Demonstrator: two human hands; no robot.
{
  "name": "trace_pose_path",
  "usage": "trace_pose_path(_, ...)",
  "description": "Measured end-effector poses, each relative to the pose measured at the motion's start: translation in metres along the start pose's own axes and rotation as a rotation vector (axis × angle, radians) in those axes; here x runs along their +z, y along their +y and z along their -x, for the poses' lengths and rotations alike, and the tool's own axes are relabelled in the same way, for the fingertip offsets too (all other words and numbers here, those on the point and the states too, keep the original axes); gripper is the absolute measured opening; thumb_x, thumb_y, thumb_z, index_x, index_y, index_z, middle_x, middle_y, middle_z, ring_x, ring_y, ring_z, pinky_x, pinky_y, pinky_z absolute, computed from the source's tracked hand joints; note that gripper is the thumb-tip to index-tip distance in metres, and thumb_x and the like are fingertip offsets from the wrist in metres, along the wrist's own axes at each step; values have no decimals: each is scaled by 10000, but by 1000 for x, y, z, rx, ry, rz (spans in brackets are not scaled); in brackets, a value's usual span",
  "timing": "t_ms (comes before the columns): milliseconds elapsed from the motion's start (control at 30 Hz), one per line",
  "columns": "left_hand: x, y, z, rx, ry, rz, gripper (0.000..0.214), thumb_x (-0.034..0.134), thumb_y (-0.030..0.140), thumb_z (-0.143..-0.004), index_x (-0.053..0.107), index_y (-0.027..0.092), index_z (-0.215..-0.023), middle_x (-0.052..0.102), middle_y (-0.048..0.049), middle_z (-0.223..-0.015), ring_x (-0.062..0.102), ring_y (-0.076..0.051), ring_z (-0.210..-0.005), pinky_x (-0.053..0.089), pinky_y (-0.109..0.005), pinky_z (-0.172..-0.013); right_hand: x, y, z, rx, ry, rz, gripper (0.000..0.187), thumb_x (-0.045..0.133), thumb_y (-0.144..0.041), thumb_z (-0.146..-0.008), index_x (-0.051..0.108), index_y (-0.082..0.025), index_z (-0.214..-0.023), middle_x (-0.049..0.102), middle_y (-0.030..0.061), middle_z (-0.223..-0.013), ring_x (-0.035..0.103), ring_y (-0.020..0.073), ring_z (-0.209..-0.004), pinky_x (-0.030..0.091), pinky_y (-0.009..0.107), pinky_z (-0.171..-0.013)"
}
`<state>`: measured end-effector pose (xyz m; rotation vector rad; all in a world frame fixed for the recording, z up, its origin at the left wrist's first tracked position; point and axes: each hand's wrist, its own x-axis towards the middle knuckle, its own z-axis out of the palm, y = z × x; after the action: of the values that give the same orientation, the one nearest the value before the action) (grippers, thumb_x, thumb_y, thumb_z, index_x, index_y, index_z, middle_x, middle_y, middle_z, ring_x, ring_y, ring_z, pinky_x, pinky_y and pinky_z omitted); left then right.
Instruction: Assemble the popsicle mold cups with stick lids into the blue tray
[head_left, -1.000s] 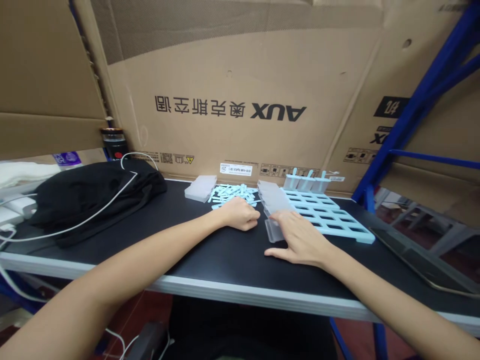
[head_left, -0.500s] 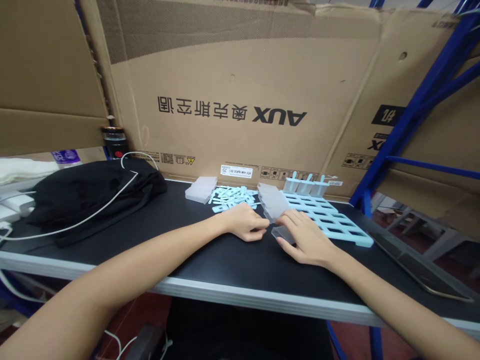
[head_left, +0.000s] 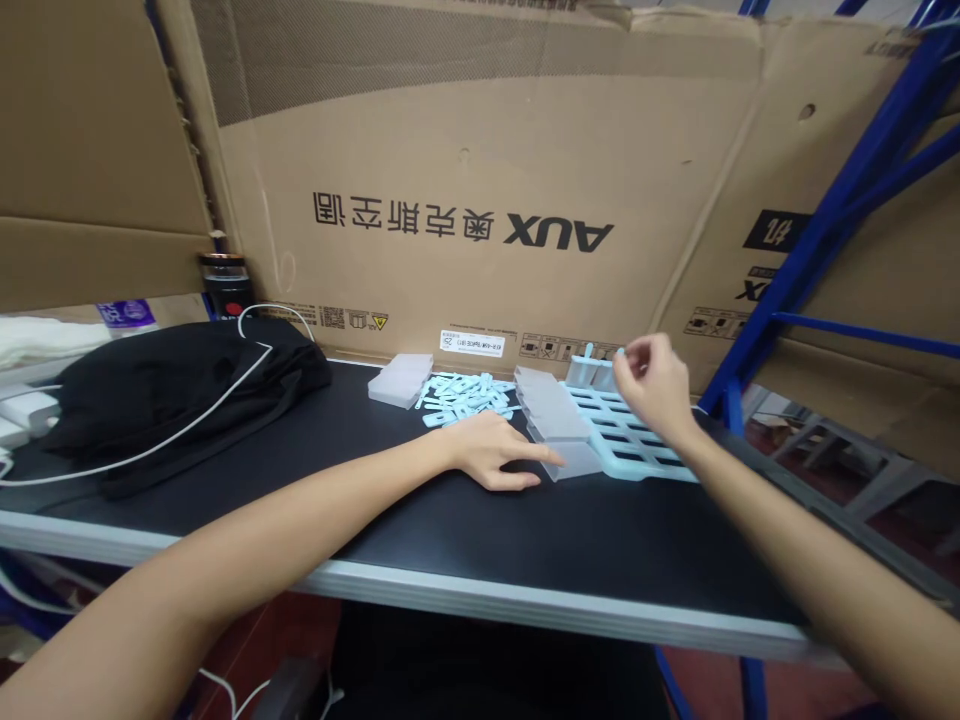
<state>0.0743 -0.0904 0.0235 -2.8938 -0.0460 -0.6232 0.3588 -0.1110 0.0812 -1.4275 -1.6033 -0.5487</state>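
My left hand (head_left: 499,452) rests low over the black table, index finger stretched out to a translucent popsicle mould cup (head_left: 574,460) and the other fingers loosely curled. That cup lies at the near end of a row of similar cups (head_left: 551,405). Over the back of the light-blue slotted rack (head_left: 626,435), my right hand (head_left: 654,385) is closed in a pinch; whatever lies between its fingers is hidden. Beside its fingertips, filled-in moulds with blue sticks (head_left: 582,368) stand upright in the rack. Loose light-blue sticks (head_left: 469,397) lie in a pile behind my left hand.
More translucent cups (head_left: 401,380) lie left of the sticks. A black cloth bag (head_left: 187,390) with a white cable covers the table's left side, a dark jar (head_left: 225,285) behind it. Cardboard (head_left: 450,140) walls the back; a blue metal post (head_left: 832,200) rises at right.
My right hand has left the near cup and moved up and back to the standing moulds, covering the rightmost one. My left index finger has stretched out onto the near cup.
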Motion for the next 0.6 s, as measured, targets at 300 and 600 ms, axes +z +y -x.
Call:
trace_pose_path(300,0,0,-4,-70,-108,-3,461,476,418,-946,519,323,-1395,686,1,-702,611,-149,-578,389,-248,-547,66,108,-24,845,-174,190,898,745,-279,-612,303,-17,-1349,336,356,-1386,444,395,-1275,408,430,-1005)
trace_pose_path(600,2,-2,-5,-122,-158,-7,532,464,319,-914,420,250,-1440,612,25,-588,588,-181,-557,396,-271,-546,75,132,-18,811,-319,250,801,692,-343,-723,374,54,-1341,513,346,-1278,525,383,-1218,434,429,-999)
